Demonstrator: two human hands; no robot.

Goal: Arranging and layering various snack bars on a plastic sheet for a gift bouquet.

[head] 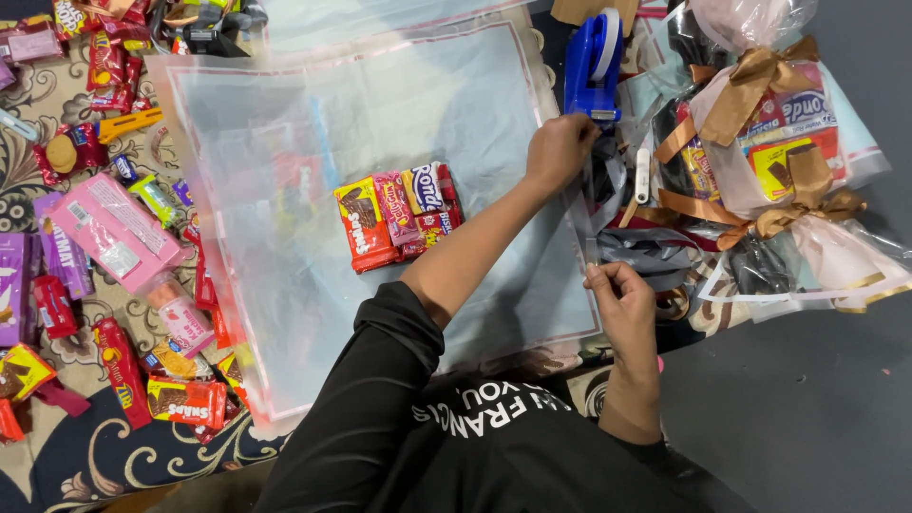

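My left hand (pixel 560 147) reaches across a clear cellophane sheet with a pink border (pixel 285 104), its fingers closed just below a blue tape dispenser (pixel 593 59). My right hand (pixel 622 296) is lower, at the sheet's right edge, with fingers pinched. A narrow strip of clear tape (pixel 586 220) runs between the two hands, each holding one end. A small stack of snack packs (pixel 397 217) in red, pink and yellow wrappers lies in the middle of the sheet, to the left of my left forearm.
Wrapped gift bundles with bronze ribbon bows (pixel 760 123) stand at the right, with dark ribbon (pixel 646 249) beside them. Many loose snack packs (pixel 185 399) and a pink box (pixel 112 231) lie on the patterned carpet (pixel 28 180) at the left. Grey floor (pixel 807 408) is at the lower right.
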